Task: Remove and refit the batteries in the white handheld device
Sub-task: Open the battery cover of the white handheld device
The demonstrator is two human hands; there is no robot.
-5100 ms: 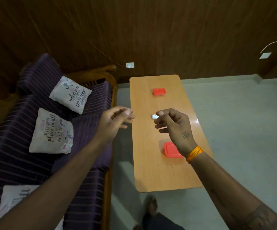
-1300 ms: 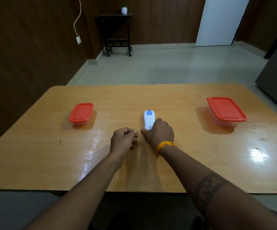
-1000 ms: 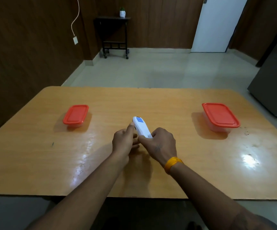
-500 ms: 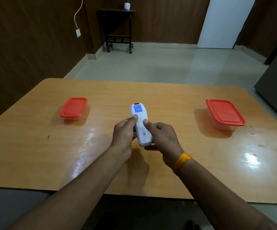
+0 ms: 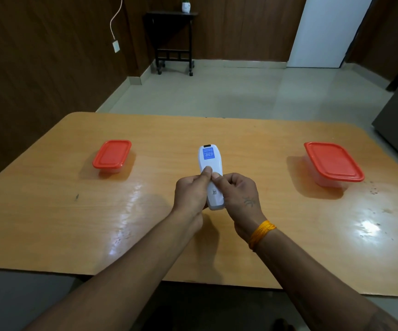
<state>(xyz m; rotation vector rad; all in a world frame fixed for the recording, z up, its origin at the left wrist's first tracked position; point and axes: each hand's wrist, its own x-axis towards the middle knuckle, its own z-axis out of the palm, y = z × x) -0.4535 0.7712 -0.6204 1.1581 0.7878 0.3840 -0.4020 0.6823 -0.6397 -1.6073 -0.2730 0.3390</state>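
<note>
The white handheld device (image 5: pixel 209 161) is held above the middle of the wooden table (image 5: pixel 50 211), its back side up, with a blue label near its far end and a small code mark near its near end. My left hand (image 5: pixel 191 194) grips its left side and my right hand (image 5: pixel 238 194) grips its right side. Both thumbs press side by side on the back of the device, about midway along it. The battery cover looks closed; no batteries are visible.
A small red-lidded container (image 5: pixel 112 155) stands on the table at the left, a larger red-lidded container (image 5: pixel 333 163) at the right. Beyond the table lie a tiled floor, a dark side table (image 5: pixel 171 37) by the wall and a white door (image 5: pixel 329 32).
The device was picked up from the table by both hands and turned back side up. Since half a second ago, both thumbs have come together on the middle of its back.
</note>
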